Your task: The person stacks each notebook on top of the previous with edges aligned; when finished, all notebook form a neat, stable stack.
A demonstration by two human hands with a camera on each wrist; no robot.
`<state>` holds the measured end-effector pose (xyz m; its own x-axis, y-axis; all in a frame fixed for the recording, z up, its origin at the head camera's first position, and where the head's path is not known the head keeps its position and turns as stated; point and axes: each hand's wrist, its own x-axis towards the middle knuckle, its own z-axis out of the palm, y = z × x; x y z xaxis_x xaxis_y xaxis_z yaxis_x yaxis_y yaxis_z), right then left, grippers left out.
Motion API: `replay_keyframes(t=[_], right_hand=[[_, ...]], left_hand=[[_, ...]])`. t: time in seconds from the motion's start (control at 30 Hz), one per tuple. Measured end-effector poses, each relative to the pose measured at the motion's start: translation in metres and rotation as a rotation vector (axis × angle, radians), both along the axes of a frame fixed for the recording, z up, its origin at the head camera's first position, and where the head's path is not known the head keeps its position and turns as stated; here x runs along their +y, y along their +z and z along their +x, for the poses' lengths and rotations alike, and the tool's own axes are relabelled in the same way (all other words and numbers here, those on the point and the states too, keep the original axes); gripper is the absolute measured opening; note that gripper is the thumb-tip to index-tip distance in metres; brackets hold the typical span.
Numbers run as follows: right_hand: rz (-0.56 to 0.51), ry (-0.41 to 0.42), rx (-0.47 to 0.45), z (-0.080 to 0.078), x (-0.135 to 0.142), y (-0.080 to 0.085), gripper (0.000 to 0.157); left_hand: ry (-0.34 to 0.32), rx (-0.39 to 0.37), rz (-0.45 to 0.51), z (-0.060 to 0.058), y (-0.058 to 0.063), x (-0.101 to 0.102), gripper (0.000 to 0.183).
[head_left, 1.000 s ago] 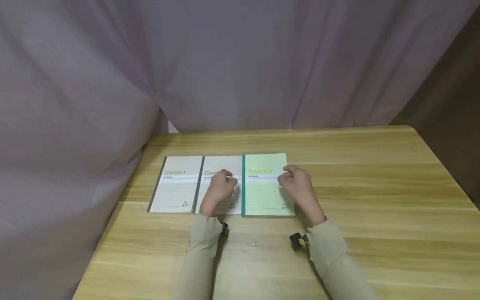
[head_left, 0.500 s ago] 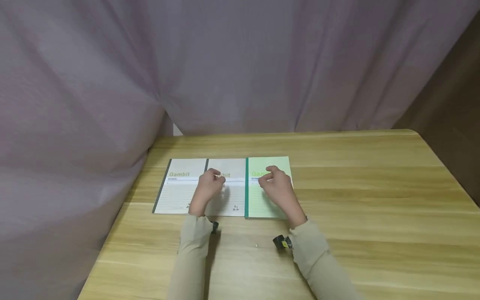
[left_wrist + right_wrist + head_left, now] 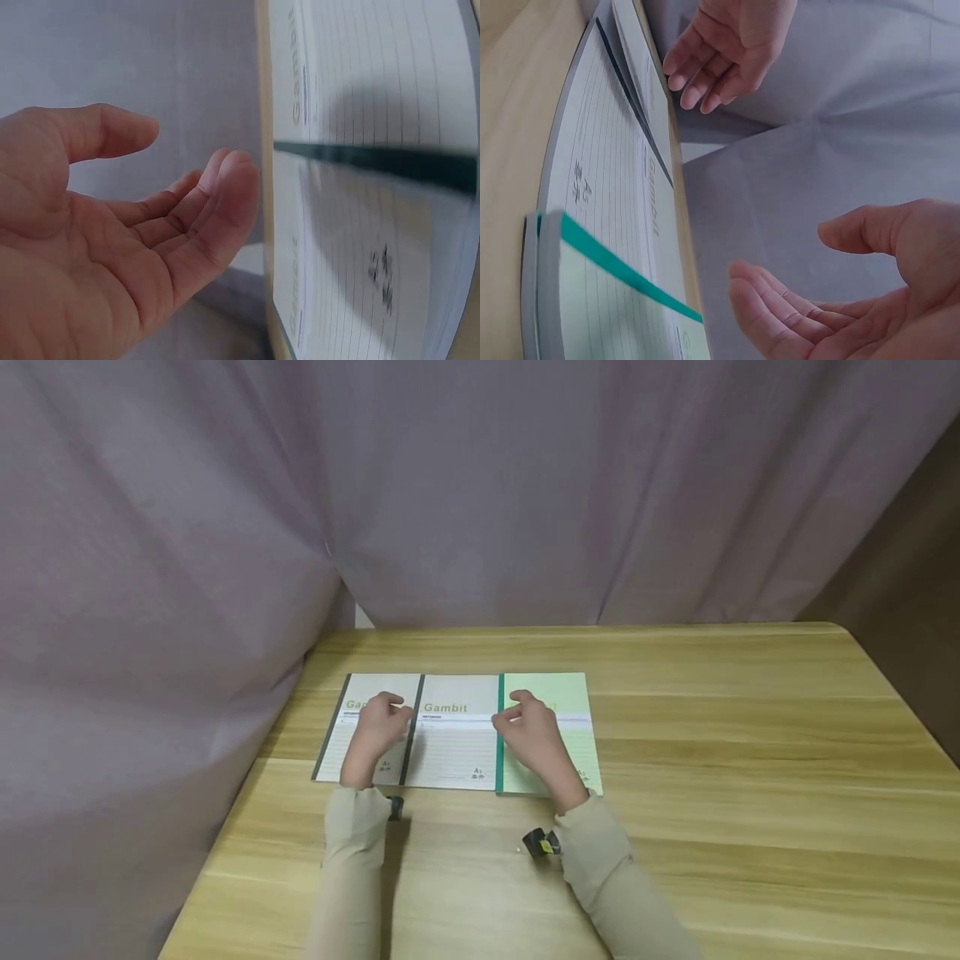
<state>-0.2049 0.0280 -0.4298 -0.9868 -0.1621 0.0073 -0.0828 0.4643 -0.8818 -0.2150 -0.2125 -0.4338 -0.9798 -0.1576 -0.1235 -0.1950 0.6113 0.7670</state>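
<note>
Hovering above the left white notebook (image 3: 393, 756), the left hand (image 3: 377, 727) has its thumb apart from its gently bent fingers, a moderate gap between them, and holds nothing. Next to the right lies the middle white notebook (image 3: 459, 743), its cover in full view between the hands. Further right, the right hand (image 3: 534, 735) is over the left part of the green notebook (image 3: 573, 747); its thumb and fingers are likewise apart, with nothing between them. In the wrist views both sets of fingers look clear of the covers.

The step in hand seems to be a pause between touches, with the notebooks flat in a side-by-side row on the table (image 3: 750, 760). Gripping one would call for lowering the hands to its edges and narrowing the fingers without nudging its neighbours.

Counted by cover, there are three notebooks: two white, one green. The green one's near edge shows more than one layer in the right wrist view, so I cannot tell whether another lies beneath. There are two hands and one table, with a curtain (image 3: 480, 485) on the far side.
</note>
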Motion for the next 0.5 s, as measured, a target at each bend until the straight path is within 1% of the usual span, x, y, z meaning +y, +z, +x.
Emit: replay_keyframes(t=[0.17, 0.33, 0.5], right_hand=[[0.001, -0.001, -0.001, 0.000, -0.011, -0.001, 0.057], [0.005, 0.010, -0.016, 0.001, -0.024, -0.003, 0.057], [-0.015, 0.023, -0.015, 0.000, -0.033, -0.007, 0.057]], left_hand=[[0.018, -0.005, -0.008, 0.000, -0.001, -0.015, 0.045], [0.025, -0.002, -0.009, 0.005, 0.000, -0.026, 0.046], [0.022, 0.004, 0.004, 0.009, -0.004, -0.034, 0.045]])
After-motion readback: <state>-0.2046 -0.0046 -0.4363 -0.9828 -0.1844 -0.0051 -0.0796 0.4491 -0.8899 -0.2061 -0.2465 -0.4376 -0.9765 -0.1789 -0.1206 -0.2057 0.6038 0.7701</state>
